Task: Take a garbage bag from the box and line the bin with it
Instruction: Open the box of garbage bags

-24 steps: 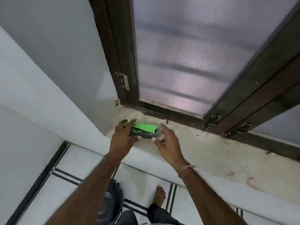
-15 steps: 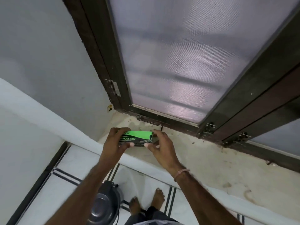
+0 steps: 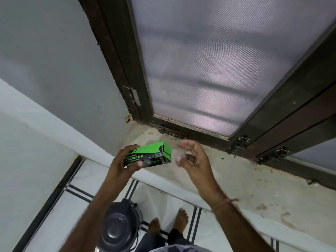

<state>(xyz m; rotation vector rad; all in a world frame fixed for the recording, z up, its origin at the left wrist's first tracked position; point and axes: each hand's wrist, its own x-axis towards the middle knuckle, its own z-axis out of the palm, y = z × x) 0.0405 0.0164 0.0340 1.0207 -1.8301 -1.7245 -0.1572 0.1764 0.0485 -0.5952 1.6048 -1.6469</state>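
Note:
A green and black box of garbage bags (image 3: pixel 151 155) is lifted above the window ledge. My left hand (image 3: pixel 121 162) grips its left end. My right hand (image 3: pixel 192 159) hovers just off the box's right end, fingers curled and apart, with a blur at the fingertips; it holds nothing I can make out. Below, on the floor by my feet, stands a dark round bin (image 3: pixel 118 228) with its lid down. My left forearm partly covers it.
The dusty stone ledge (image 3: pixel 227 179) runs along a dark-framed window with frosted mesh (image 3: pixel 209 60). White walls close in on the left. A white tiled floor with black stripes (image 3: pixel 72 197) lies below, with my bare feet (image 3: pixel 169 220) beside the bin.
The box lay on the ledge with both hands reaching around it. My left hand has lifted it off the ledge, and my right hand has come away from its right end.

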